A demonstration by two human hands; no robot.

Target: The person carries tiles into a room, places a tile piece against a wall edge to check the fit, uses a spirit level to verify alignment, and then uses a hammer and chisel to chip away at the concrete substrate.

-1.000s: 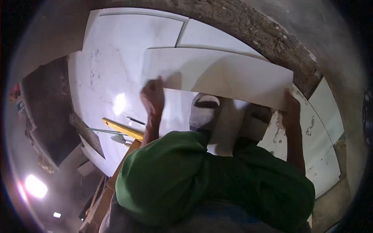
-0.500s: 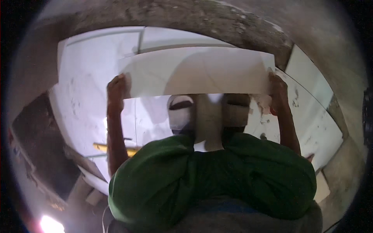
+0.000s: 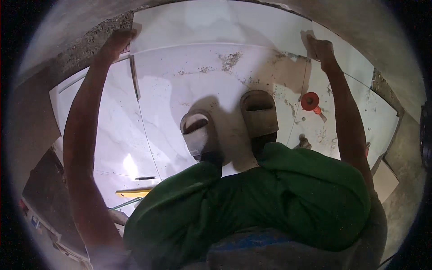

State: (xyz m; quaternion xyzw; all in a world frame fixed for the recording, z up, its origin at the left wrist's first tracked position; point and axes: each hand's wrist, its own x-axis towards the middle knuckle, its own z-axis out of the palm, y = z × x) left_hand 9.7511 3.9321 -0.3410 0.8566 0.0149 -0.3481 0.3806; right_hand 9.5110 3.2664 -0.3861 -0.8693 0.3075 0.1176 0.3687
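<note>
Tile [image 3: 216,27], a big white glossy slab at the far edge of the tiled floor [image 3: 112,135], looks heavy, stiff and brittle, so left hand [image 3: 118,41] and right hand [image 3: 319,47] clasp its opposite short ends.

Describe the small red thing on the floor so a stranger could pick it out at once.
Start from the white marble-look tiled floor under the person's two slippers. Look to the right of the slippers, just left of the person's right forearm, beside a tile joint. There sits the small red cap-shaped piece, the only bright red thing on the pale, grit-speckled tiles.
</note>
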